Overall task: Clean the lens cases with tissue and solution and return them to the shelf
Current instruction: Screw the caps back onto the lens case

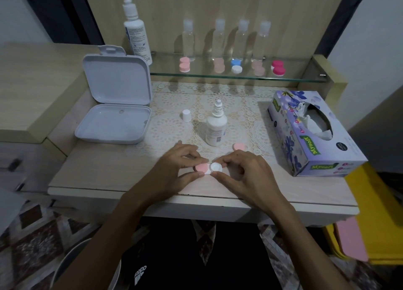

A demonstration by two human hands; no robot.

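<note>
Both hands pinch one lens case [209, 169] low over the table [109, 180]: left hand [174, 169] on its pink cap, right hand [244, 172] on the open white cup.

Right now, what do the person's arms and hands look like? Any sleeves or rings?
Both forearms are bare, with no sleeves in view. The left hand and right hand wear no gloves, rings, watch or bracelets that I can see.

Pale wood-grain vanity table [109, 169] with lace mat [239, 106], matching back panel [196, 10], patterned floor [32, 228], dim light.
</note>
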